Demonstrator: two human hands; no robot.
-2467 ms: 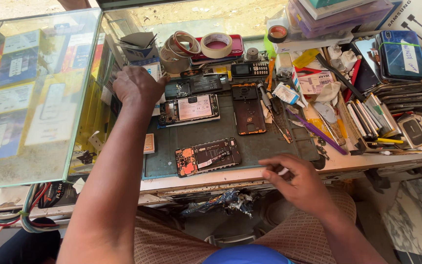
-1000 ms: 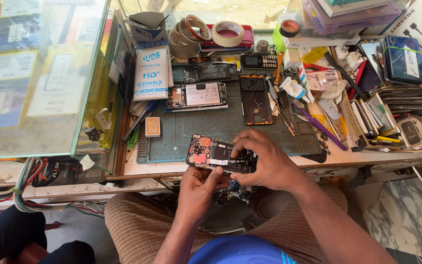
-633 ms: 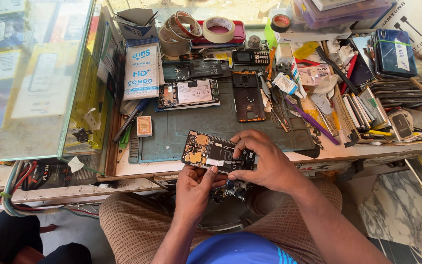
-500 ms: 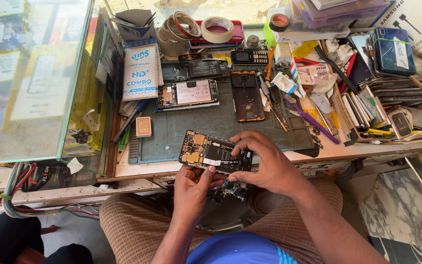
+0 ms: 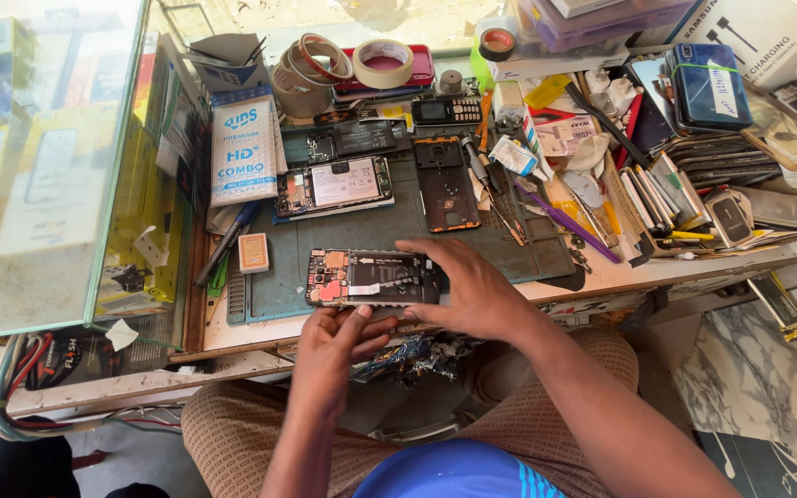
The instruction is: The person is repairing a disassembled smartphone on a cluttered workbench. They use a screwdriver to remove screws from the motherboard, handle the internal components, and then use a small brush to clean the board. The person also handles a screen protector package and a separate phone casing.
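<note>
Both hands meet over the near edge of the bench, sharing one opened phone (image 5: 373,278) whose back is off, so that its orange and dark inner parts face up. The right hand (image 5: 472,293) comes in from the near right, forearm slanting across the lap, and lies palm-down over the phone's right end — fingers curled around the far and right edges, closed on it. The left hand (image 5: 332,343) rises from below, wrist bent up, its fingertips pinching the phone's near long edge from underneath. Held this way, the phone lies flat and level, long side running left to right, just above the near strip of the grey-green work mat (image 5: 398,226).

Room around the grip is uneven. To the left, a small orange square part (image 5: 253,252) lies on the mat, near but apart from the phone. Farther off sit another opened phone (image 5: 334,185) and a dark back cover (image 5: 447,183), with bare mat between them and the hands. To the right the mat ends near a purple tool (image 5: 566,221), and beyond it a crowded heap of flat phone parts (image 5: 684,189). A glass case (image 5: 39,157) walls off the left side, while the near side drops open to the lap.
</note>
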